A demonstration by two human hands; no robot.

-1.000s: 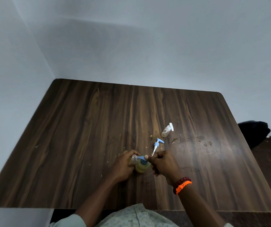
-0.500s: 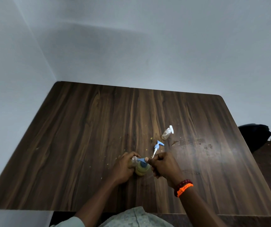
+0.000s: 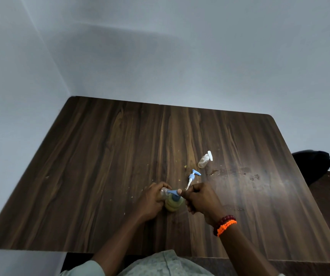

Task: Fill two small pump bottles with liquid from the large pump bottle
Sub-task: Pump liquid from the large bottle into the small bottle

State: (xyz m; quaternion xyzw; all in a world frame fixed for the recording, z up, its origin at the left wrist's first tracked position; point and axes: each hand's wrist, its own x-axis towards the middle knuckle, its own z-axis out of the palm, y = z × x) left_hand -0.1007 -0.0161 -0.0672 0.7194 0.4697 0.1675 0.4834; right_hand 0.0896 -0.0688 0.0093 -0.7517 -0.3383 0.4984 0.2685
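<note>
Near the front edge of the table (image 3: 100, 156), the right hand (image 3: 202, 198) is curling beside the large pump bottle (image 3: 174, 204), its thumb pressing the blue pump head. The spout is pointing left into a small clear bottle (image 3: 163, 192), uncapped, which the left hand (image 3: 152, 200) is gripping just beside it. A capped small bottle (image 3: 205, 160) and a loose pump (image 3: 193, 176) are lying farther back.
</note>
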